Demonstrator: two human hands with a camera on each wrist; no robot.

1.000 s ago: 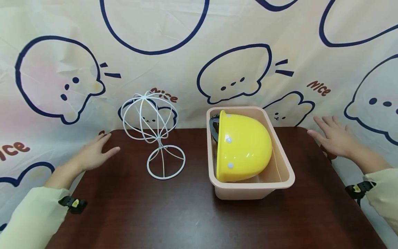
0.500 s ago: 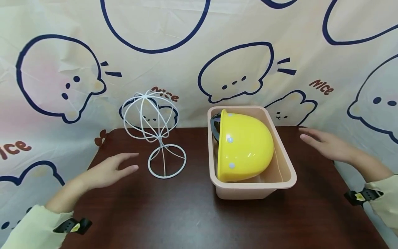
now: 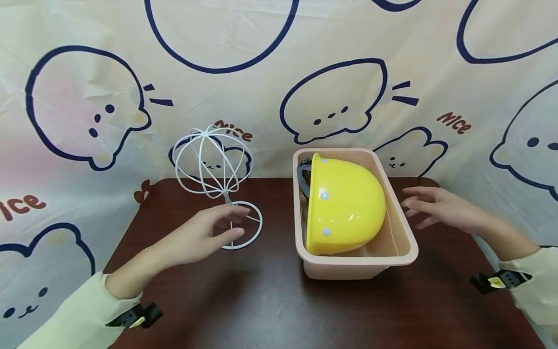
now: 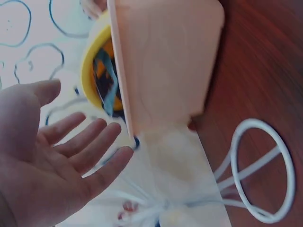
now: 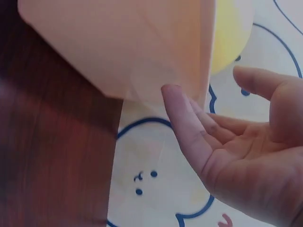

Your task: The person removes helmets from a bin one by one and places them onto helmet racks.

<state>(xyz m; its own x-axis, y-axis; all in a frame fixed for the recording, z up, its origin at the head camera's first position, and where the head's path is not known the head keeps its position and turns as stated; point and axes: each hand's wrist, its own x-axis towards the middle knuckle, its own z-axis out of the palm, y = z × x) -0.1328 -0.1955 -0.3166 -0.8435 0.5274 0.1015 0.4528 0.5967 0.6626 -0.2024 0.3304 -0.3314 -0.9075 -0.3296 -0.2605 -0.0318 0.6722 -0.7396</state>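
Observation:
A yellow helmet with pale dots lies on its side in a beige plastic bin; dark straps show at its opening on the left. Left of the bin stands a white wire stand with a round cage top and a ring base. My left hand, fingers relaxed and holding nothing, overlaps the ring base in the head view. In the left wrist view its palm faces the bin side. My right hand is just right of the bin's right rim, fingers loosely extended and thumb apart, with nothing in it.
Everything stands on a dark brown wooden table. Behind it hangs a pale cloth backdrop printed with blue-outlined cartoon figures, close to the table's back edge. Black bands sit on both sleeves.
My left hand has moved right from the table's left edge to in front of the wire stand. My right hand has come left toward the bin. The helmet and bin stay put.

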